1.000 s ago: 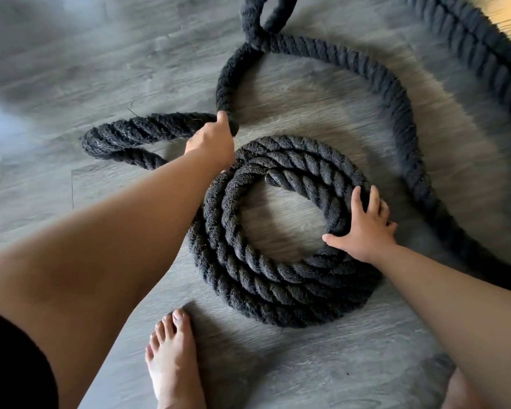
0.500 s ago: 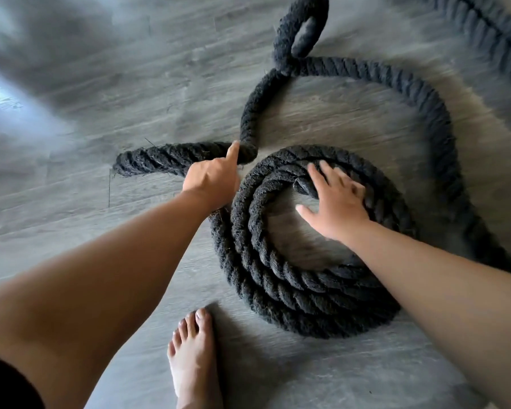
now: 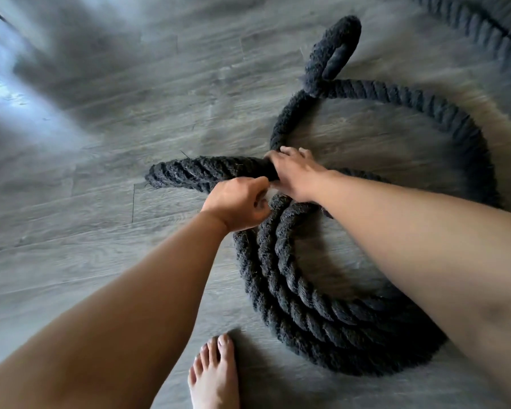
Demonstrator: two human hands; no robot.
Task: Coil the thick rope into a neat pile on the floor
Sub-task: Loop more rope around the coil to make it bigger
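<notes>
Both hands, left hand (image 3: 236, 203) and right hand (image 3: 292, 175), have fingers clamped on the rope (image 3: 207, 172) bend jutting leftward from the coil (image 3: 307, 305).

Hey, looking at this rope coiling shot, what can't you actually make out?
Head view only:
- Right side of the coil: hidden under the right forearm.
- Left hand grip: fingers curl out of sight, so contact with the rope is unclear.
- Rope at top right: cut off by the frame edge.
- Floor at upper left: motion-blurred.
</notes>
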